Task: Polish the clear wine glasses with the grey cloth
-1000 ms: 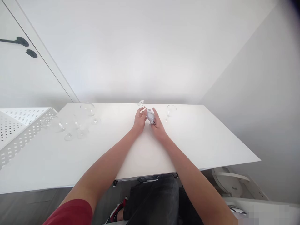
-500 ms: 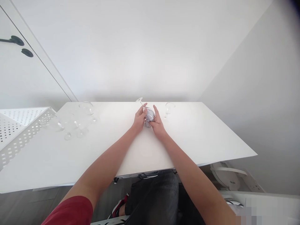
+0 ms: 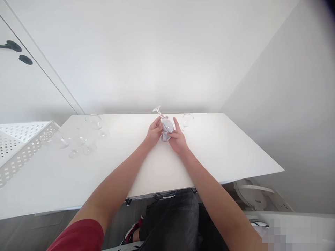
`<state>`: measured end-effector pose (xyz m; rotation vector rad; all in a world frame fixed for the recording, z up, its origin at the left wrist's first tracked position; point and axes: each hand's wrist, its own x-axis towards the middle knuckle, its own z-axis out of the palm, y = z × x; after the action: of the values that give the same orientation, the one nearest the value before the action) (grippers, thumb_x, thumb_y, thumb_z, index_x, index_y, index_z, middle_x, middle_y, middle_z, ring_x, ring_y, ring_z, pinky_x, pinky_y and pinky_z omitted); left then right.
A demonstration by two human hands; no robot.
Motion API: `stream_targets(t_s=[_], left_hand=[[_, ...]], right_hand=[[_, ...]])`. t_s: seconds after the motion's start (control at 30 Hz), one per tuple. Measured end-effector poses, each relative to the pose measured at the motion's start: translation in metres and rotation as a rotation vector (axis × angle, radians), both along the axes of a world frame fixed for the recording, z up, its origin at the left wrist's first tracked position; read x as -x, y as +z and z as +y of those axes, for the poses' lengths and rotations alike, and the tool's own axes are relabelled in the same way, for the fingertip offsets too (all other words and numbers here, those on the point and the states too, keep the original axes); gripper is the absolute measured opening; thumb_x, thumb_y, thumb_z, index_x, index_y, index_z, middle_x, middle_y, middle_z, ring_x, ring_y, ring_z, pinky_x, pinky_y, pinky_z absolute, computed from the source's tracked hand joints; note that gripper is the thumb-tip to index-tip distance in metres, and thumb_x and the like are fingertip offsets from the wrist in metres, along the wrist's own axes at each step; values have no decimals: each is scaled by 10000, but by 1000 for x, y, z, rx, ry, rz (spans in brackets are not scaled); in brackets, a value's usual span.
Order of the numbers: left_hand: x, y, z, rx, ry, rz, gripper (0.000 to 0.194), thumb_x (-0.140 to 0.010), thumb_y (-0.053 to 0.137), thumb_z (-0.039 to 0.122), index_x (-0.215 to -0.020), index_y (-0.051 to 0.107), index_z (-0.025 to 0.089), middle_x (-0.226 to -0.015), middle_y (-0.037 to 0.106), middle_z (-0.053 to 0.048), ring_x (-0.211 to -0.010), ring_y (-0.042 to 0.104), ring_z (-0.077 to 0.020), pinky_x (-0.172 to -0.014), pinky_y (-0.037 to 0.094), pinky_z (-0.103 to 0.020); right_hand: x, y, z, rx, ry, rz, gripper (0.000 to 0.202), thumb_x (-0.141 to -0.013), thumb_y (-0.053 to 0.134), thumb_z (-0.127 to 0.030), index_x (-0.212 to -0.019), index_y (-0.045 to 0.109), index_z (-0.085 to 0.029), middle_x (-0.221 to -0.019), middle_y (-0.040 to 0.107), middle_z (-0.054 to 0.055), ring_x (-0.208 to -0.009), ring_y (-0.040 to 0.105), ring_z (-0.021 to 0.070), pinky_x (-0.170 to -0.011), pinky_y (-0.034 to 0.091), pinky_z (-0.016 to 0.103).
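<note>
Above the middle of the table, a clear stemmed wine glass (image 3: 157, 109) is tilted with its foot pointing up and away to the left. A light grey cloth (image 3: 165, 136) wraps around its bowl. My left hand (image 3: 154, 133) is closed around the bowl near the stem, thumb on the cloth. At the rim end, my right hand (image 3: 179, 140) pinches the cloth with its thumb, while a finger stretches up beside the bowl. Part of the bowl is hidden by cloth and fingers.
Several clear stemmed glasses (image 3: 74, 153) stand on the left side of the white table (image 3: 209, 153). One more glass (image 3: 187, 120) is just beyond my right hand. A white perforated rack (image 3: 26, 134) adjoins the left edge. A wall rises behind.
The glass has turned slightly, its foot a bit higher and more upright. More cloth now hangs below the bowl, and my right hand has shifted slightly right.
</note>
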<state>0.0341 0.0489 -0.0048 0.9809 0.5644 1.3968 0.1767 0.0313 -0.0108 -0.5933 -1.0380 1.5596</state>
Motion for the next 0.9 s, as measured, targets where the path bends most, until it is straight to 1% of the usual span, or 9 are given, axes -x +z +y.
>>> stream_targets(t_s=[0.1,0.2,0.3,0.4,0.53,0.63,0.7,0.8,0.9], left_hand=[[-2,-4,2,-7,-15,34,633,-852,779,454,-1435,600,284,-1514,556,-100,-1161,633,-251,-807,515,-307],[-3,-9,4,17,37,71,605,-900,719,483,-1460,577,302,-1411,622,-82,-1089,652,-221,-802,508,-301],[-1,-10,5,-9,59,62,684,-840,796,441,-1458,569,254,-1328,658,-108,-1000,659,-203,-797,499,-299],[1,-6,5,-51,-26,14,742,-791,846,382,-1462,543,281,-1488,560,-124,-1056,647,-221,-812,499,-314],[2,-1,1,-53,-82,-11,645,-817,823,337,-1405,559,316,-1606,442,-103,-1142,624,-239,-817,502,-326],[2,1,-2,-50,-91,-22,534,-827,815,319,-1308,583,301,-1581,469,-91,-1143,627,-229,-834,502,-326],[2,2,-3,-42,-106,-23,464,-828,817,320,-1225,579,290,-1533,513,-83,-1121,641,-222,-825,499,-320],[4,2,-2,-21,-107,-40,395,-825,822,315,-1117,560,270,-1425,583,-68,-1113,654,-232,-779,487,-302],[6,3,-1,-57,-154,-89,374,-804,824,236,-1079,573,269,-1380,602,-44,-1233,615,-271,-766,478,-295]], right_hand=[[-2,1,1,25,-33,19,1031,-682,706,-120,-1584,297,-405,-1287,690,14,-971,661,183,-813,549,340],[2,0,0,-24,-64,-63,973,-668,676,-97,-1549,386,-395,-1273,697,9,-956,659,176,-807,543,331],[3,1,-1,-16,-31,-56,931,-667,694,-109,-1520,435,-379,-1261,705,14,-1001,661,196,-823,546,344],[-3,5,0,30,-37,20,919,-669,720,-117,-1508,440,-366,-1195,725,11,-1011,667,201,-833,543,342],[-7,9,-2,23,-77,35,803,-744,722,-186,-1484,463,-361,-1192,722,11,-1052,665,201,-857,538,345],[-2,11,-4,10,-117,9,698,-851,707,-351,-1496,442,-362,-1254,703,24,-1088,664,210,-888,538,365],[0,11,-5,7,-142,-39,692,-865,717,-411,-1498,442,-362,-1249,704,25,-1089,662,211,-897,536,364],[-1,11,-5,8,-102,-89,716,-822,778,-407,-1472,484,-348,-1219,710,33,-1070,660,219,-897,540,367],[-5,12,-5,-3,-22,-44,719,-795,808,-396,-1447,511,-336,-1205,704,42,-1005,667,219,-880,550,385]])
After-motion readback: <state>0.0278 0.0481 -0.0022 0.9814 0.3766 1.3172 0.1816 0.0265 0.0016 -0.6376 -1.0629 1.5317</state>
